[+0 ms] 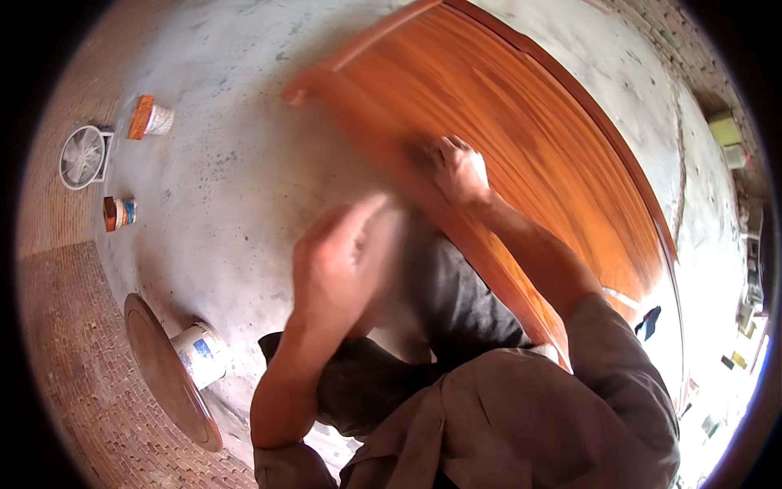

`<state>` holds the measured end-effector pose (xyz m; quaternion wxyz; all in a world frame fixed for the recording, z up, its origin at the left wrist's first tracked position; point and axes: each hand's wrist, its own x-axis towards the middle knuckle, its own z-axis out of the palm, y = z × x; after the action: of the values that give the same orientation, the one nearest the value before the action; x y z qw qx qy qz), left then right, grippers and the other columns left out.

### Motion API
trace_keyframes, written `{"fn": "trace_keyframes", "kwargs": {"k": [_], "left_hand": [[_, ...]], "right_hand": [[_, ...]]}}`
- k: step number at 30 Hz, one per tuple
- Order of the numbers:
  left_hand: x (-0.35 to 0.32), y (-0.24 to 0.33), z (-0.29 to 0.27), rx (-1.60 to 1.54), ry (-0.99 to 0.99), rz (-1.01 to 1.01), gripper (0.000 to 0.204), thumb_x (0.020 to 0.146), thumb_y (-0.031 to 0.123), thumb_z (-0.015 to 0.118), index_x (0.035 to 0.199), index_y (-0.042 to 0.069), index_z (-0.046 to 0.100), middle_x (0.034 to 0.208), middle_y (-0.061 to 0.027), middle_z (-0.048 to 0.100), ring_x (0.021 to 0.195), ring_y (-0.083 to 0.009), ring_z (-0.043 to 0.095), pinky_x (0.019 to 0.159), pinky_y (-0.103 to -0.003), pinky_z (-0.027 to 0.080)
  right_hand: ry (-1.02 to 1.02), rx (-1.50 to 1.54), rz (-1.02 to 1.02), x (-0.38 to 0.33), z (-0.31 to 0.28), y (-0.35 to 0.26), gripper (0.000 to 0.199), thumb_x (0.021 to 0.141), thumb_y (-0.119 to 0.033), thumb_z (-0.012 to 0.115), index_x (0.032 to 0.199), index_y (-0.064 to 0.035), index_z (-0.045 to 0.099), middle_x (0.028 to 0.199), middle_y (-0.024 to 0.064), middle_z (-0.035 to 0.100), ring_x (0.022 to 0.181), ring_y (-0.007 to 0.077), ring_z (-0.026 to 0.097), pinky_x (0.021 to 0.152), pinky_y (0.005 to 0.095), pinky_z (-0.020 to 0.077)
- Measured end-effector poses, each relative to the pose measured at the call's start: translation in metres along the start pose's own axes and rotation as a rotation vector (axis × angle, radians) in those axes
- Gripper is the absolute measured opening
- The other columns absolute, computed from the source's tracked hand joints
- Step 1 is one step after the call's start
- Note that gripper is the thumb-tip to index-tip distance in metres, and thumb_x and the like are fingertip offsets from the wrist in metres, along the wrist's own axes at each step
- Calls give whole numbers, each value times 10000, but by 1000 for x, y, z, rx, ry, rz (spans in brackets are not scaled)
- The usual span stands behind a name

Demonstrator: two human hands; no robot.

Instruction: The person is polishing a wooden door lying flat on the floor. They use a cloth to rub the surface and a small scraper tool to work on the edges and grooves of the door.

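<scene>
A large reddish-brown wooden panel (521, 138) with a raised edge strip lies tilted in front of me, filling the upper right. My right hand (460, 171) is at the panel's near edge, its fingers curled in. A blurred dark patch shows beside those fingertips; what they hold, if anything, does not show clearly. Nearer and to the left, my left hand (338, 253) is smeared by motion, raised in front of my dark trousers (460, 289). Its fingers cannot be made out, nor whether anything is in them. The panel's near left edge is blurred too.
A round dark wooden disc (167, 371) leans by a white bucket (199, 354) at the lower left. Two small tubs, one white (161, 121) and one striped (125, 212), carry brown blocks. A white fan (83, 156) stands by the brick wall (57, 342). Assorted objects line the right edge.
</scene>
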<state>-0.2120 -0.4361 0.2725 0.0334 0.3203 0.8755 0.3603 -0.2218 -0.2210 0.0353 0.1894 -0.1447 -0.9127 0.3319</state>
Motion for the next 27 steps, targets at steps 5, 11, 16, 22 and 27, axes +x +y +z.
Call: {"fn": "trace_keyframes", "kwargs": {"k": [5, 11, 16, 22, 27], "left_hand": [[-3, 12, 0, 0, -41, 76, 244, 919, 107, 762, 1144, 15, 735, 888, -138, 714, 733, -265, 704, 655, -359, 566], [-24, 16, -13, 87, -173, 115, 304, 887, 177, 800, 1151, 50, 718, 964, -106, 718, 822, -280, 705, 646, -381, 579], [-29, 9, -9, 109, -130, 139, 390, 873, 205, 793, 1210, 42, 683, 776, -53, 592, 703, -241, 636, 557, -379, 530], [-40, 1, -15, 58, -132, 173, 413, 890, 193, 776, 1241, 13, 655, 815, -58, 606, 697, -232, 629, 549, -357, 506], [-34, 7, -10, 73, -144, 208, 415, 901, 219, 768, 1249, 28, 650, 811, -49, 583, 690, -216, 618, 544, -360, 493]], "right_hand": [[-38, -41, 47, 104, 62, -13, 131, 956, -175, 612, 945, -54, 662, 1012, 204, 708, 931, 429, 700, 813, 523, 578], [8, -54, 11, 194, 130, -29, 188, 949, -278, 634, 927, -107, 709, 991, 183, 734, 917, 415, 712, 802, 525, 579], [-5, -130, 19, 266, 164, -40, 194, 938, -293, 649, 929, -109, 712, 1006, 176, 742, 921, 420, 712, 817, 510, 583], [-156, -149, -49, 264, 162, -42, 264, 932, -335, 660, 922, -86, 749, 989, 177, 755, 952, 407, 725, 865, 497, 587], [27, 0, 44, 271, 159, -28, 245, 896, -350, 731, 952, -116, 781, 891, 142, 758, 868, 368, 736, 799, 460, 583]]}}
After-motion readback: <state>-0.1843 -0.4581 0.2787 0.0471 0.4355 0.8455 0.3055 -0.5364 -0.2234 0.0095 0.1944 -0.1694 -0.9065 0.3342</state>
